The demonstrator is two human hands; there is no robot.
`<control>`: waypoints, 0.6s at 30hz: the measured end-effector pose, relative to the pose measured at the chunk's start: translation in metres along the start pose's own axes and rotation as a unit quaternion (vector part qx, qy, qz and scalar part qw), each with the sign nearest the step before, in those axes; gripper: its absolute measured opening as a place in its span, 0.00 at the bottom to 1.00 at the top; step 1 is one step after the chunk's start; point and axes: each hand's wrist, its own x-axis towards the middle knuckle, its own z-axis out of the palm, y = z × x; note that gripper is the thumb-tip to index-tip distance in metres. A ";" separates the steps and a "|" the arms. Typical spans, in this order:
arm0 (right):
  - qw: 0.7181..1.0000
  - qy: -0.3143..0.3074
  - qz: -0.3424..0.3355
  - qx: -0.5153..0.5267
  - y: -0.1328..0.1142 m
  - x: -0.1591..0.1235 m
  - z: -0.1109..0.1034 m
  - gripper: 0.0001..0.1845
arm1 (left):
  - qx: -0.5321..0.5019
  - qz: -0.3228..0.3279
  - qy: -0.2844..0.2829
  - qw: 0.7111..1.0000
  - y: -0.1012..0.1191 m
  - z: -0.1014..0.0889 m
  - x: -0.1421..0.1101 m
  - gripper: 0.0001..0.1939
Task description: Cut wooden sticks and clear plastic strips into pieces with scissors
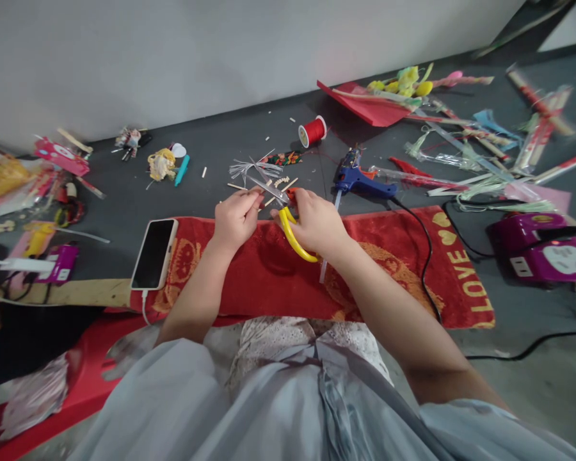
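Note:
My right hand (320,221) is closed on a pair of scissors (292,240) with yellow handles. Their blades point up and to the left, toward the fingertips of my left hand (237,216). That hand is closed in a pinch, and what its fingers hold is too small to make out. Just beyond the blades lies a bundle of thin silvery strips (254,168). Short pale sticks (288,190) are scattered around it, beside a small dark packet with red and green bits (285,158). Both hands are above the front of the table, over a red towel (269,275).
A spool of red thread (313,132) lies at the back. To the right are a blue glue gun (365,182), wrapped sticks, red paper (365,105) and a purple power socket (542,250). A phone (154,254) with a cable and a teal marker (182,170) are on the left.

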 end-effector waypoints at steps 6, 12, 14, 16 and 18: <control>0.998 -0.030 0.024 -0.048 -0.005 -0.001 -0.010 0.23 | 0.014 -0.002 -0.001 1.000 0.002 0.001 -0.001 0.19; 0.997 -0.038 0.024 -0.060 -0.006 -0.001 -0.014 0.21 | 0.016 -0.030 -0.015 0.999 0.002 0.001 -0.003 0.20; 0.997 -0.043 0.028 -0.066 -0.007 -0.001 -0.014 0.22 | 0.000 -0.034 -0.023 0.999 0.003 0.000 -0.002 0.20; 0.996 -0.046 0.031 -0.073 -0.007 -0.001 -0.014 0.22 | -0.015 -0.037 -0.026 0.999 0.004 -0.001 -0.001 0.20; 0.995 -0.049 0.030 -0.077 -0.007 -0.001 -0.014 0.23 | -0.016 -0.036 -0.022 0.999 0.005 -0.001 -0.001 0.20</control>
